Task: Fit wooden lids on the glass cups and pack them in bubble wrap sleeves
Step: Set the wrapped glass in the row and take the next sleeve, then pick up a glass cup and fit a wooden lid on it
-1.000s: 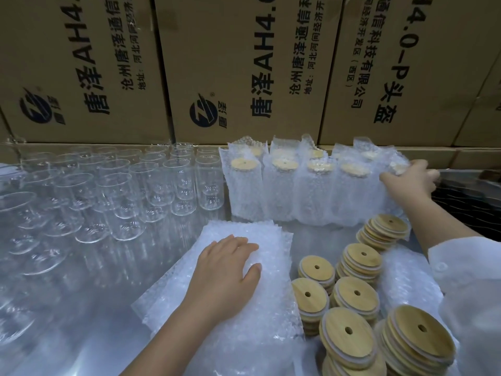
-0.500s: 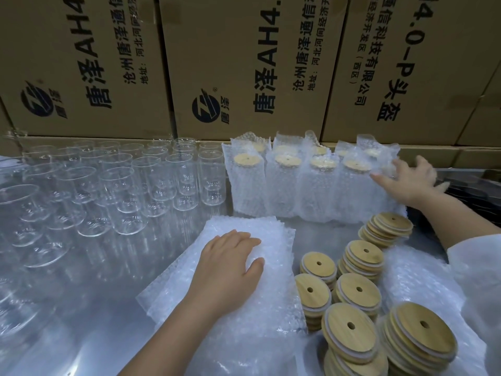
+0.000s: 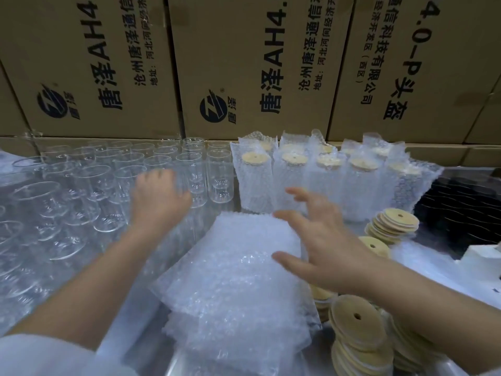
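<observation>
Two hands near the stack of bubble wrap sleeves [image 3: 238,280]: right hand [image 3: 325,248] hovered above it, fingers spread; left hand [image 3: 160,196], blurred and its grip unclear, was over glass cups [image 3: 220,175] left of it

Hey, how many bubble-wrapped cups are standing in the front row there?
5 wrapped cups, side by side right of the bare glasses: first, second, third, fourth, fifth. A second row behind them is partly hidden.

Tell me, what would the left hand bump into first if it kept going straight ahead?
Probably the empty glass cups: the left hand points into their near rows. Motion blur hides whether it touches one.
</observation>
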